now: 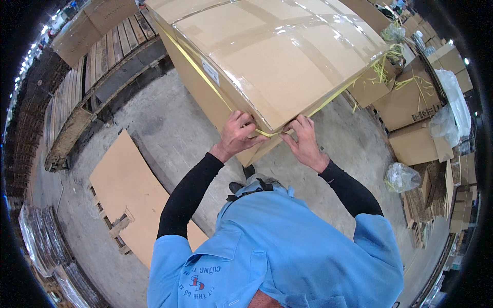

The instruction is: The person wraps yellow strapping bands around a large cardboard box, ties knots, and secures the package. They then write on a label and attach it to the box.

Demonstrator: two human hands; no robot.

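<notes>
- While both hands work at its near bottom corner, the large cardboard carton [277, 66] fills the upper middle of the view, its top face wrapped in clear shiny film.
- A yellow strap [197, 66] runs down the carton's left edge, passes around the near corner and climbs away along the right edge.
- At that corner the left hand [237, 134] is curled with its fingers pressed together, pinching the yellow strap against the cardboard.
- Just right of it, the right hand [306, 139] also has its fingers closed on the strap, thumb and fingertips at the corner edge; the 2 hands are near each other but apart.
- Both forearms wear black sleeves [187, 197] under a light blue shirt [287, 246].
- Below and left of the carton, a flat cardboard sheet [128, 190] lies on a wooden pallet [117, 226] on the concrete floor [169, 128].
- Further left of the carton, a stack of wooden pallets [92, 82] stands.
- Right of the carton, smaller brown boxes [411, 102] sit with loose yellow strap offcuts [382, 69] and clear plastic bags [401, 177] among them.
</notes>
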